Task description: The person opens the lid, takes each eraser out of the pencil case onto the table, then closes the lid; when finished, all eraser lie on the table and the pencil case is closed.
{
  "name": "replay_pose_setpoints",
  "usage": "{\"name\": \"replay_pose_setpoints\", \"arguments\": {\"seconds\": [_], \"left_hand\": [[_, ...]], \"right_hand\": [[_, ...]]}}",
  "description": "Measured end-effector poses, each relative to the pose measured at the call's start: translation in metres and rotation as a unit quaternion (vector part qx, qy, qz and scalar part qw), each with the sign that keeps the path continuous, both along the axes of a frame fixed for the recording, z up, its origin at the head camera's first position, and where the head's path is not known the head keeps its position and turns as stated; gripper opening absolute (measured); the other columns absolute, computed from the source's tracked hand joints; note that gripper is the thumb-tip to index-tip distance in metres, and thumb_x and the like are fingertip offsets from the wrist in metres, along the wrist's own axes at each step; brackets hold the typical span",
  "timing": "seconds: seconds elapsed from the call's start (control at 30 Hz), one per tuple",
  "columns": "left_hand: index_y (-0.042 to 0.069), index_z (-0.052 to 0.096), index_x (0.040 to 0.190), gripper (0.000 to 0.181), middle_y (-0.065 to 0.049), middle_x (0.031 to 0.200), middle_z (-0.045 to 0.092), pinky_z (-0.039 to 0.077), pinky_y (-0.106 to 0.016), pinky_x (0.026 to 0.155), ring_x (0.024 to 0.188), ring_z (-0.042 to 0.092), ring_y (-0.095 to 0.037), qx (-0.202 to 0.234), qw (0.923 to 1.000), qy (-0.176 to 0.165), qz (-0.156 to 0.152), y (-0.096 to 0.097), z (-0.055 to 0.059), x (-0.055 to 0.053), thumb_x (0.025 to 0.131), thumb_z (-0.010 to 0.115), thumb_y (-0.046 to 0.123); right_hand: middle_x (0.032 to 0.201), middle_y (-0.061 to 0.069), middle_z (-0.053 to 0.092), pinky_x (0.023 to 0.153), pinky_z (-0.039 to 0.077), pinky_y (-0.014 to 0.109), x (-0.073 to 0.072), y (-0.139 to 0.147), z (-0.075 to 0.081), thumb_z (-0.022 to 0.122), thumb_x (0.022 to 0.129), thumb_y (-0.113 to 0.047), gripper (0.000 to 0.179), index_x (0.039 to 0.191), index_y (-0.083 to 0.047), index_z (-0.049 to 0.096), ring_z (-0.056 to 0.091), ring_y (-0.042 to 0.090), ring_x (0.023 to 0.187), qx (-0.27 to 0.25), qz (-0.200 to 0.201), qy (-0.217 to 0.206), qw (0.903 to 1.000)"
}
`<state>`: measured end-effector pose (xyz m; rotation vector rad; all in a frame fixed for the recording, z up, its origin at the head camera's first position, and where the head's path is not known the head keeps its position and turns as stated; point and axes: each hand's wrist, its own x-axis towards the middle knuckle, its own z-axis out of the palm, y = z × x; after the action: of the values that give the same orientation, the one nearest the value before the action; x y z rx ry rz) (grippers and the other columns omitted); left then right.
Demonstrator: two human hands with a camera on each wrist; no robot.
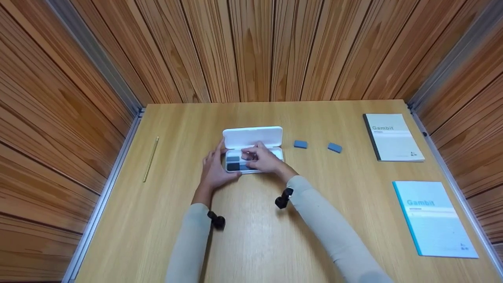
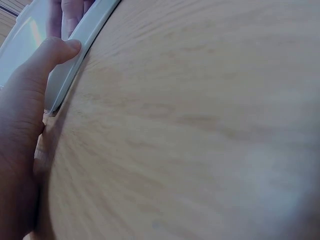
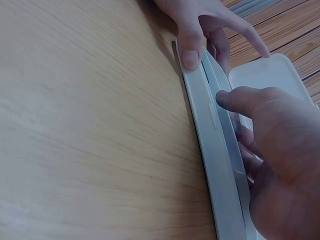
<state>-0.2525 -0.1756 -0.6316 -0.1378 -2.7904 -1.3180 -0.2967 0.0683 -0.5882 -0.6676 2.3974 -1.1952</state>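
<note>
A white pencil case (image 1: 252, 137) lies on the table with its lid raised at the back. My left hand (image 1: 215, 169) grips its left end, thumb pressed on the front wall (image 2: 75, 65) and fingers round the side toward the lid. Over the middle of the case, my right hand (image 1: 265, 158) reaches in with bent fingers; its thumb (image 3: 240, 100) hangs just inside the front rim. I cannot tell whether those fingers pinch anything. In the left part of the case sit a grey block (image 1: 232, 159) and a dark block (image 1: 233, 166).
Two blue erasers (image 1: 300, 144) (image 1: 335, 147) lie right of the case. A gold pen-like stick (image 1: 151, 159) is far left. Two Gambit notebooks, one black-spined (image 1: 395, 137) and one blue-spined (image 1: 436, 218), lie at the right. Wooden walls (image 1: 251, 51) enclose the table.
</note>
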Motion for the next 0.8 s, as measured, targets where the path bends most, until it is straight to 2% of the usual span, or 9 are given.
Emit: {"name": "replay_pose_setpoints", "arguments": {"seconds": [0.13, 0.27, 0.37, 0.53, 0.8], "left_hand": [[0.039, 0.015, 0.181, 0.136, -0.007, 0.164, 0.063, 0.030, -0.058, 0.127, 0.146, 0.049, -0.035, -0.006, 1.0000, 0.005, -0.002, 0.000, 0.000, 0.000, 0.075, 0.099, 0.054], [0.035, 0.015, 0.181, 0.137, -0.008, 0.162, 0.065, 0.029, -0.056, 0.125, 0.144, 0.050, -0.035, -0.011, 0.9999, 0.007, -0.003, 0.001, 0.000, 0.000, 0.075, 0.099, 0.053], [0.036, 0.014, 0.181, 0.136, -0.007, 0.163, 0.064, 0.029, -0.055, 0.125, 0.144, 0.050, -0.034, -0.011, 0.9999, 0.006, -0.001, 0.001, -0.001, 0.000, 0.075, 0.098, 0.054], [0.037, 0.013, 0.182, 0.137, -0.005, 0.163, 0.063, 0.029, -0.056, 0.127, 0.146, 0.050, -0.033, -0.019, 0.9998, 0.004, 0.000, 0.001, -0.003, -0.001, 0.076, 0.097, 0.058], [0.042, 0.012, 0.181, 0.137, -0.002, 0.162, 0.064, 0.032, -0.057, 0.126, 0.148, 0.048, -0.032, -0.017, 0.9999, -0.001, 0.002, 0.000, -0.002, -0.001, 0.075, 0.097, 0.060]], "right_hand": [[0.138, 0.019, 0.051, 0.105, 0.050, 0.036, -0.001, -0.001, 0.000, 0.074, 0.105, -0.013, 0.049, 0.154, -0.008, 0.067, 0.059, 0.026, 0.119, -0.003, 0.001, 0.016, 0.9999], [0.142, 0.025, 0.053, 0.107, 0.052, 0.040, 0.000, -0.001, 0.003, 0.073, 0.104, -0.008, 0.042, 0.145, -0.005, 0.066, 0.064, 0.030, 0.121, -0.014, 0.003, 0.021, 0.9997], [0.137, 0.021, 0.056, 0.104, 0.052, 0.039, -0.002, 0.001, -0.002, 0.074, 0.103, -0.005, 0.038, 0.139, -0.009, 0.063, 0.063, 0.028, 0.116, -0.027, -0.010, 0.027, 0.9992], [0.125, 0.010, 0.065, 0.099, 0.051, 0.033, -0.004, 0.002, -0.007, 0.076, 0.102, -0.004, 0.032, 0.125, -0.017, 0.058, 0.063, 0.020, 0.107, -0.046, -0.054, 0.026, 0.9971], [0.123, 0.012, 0.073, 0.097, 0.052, 0.033, -0.001, -0.002, -0.004, 0.076, 0.103, -0.002, 0.030, 0.121, -0.013, 0.056, 0.067, 0.020, 0.106, -0.064, -0.076, 0.024, 0.9948]]}}
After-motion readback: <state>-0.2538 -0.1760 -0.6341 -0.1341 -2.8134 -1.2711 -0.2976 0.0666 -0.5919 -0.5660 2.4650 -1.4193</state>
